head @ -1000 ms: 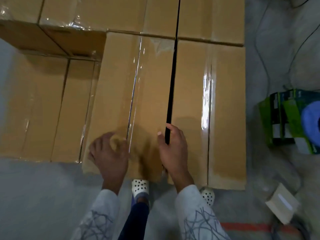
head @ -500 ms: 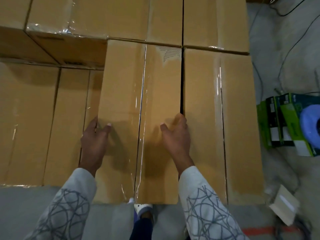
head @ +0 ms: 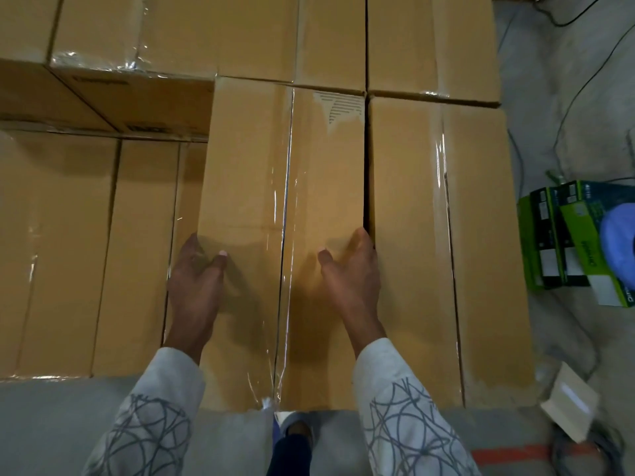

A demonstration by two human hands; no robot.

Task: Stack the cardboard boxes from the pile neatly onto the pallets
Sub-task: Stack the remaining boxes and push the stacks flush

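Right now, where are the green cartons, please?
In the head view, the green cartons lie on the floor at the right edge, beside the rightmost cardboard box.

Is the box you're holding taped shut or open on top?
Shut: on the box, both top flaps lie flat and clear tape runs along their seam.

The left hand (head: 196,286) and right hand (head: 350,280) grip the middle box (head: 247,166) — one on each long side.

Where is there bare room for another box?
Free: lower box tops left of the middle box, in front of the taller rear box. Crowded: dark slit between middle box and right box, where the right hand grips.
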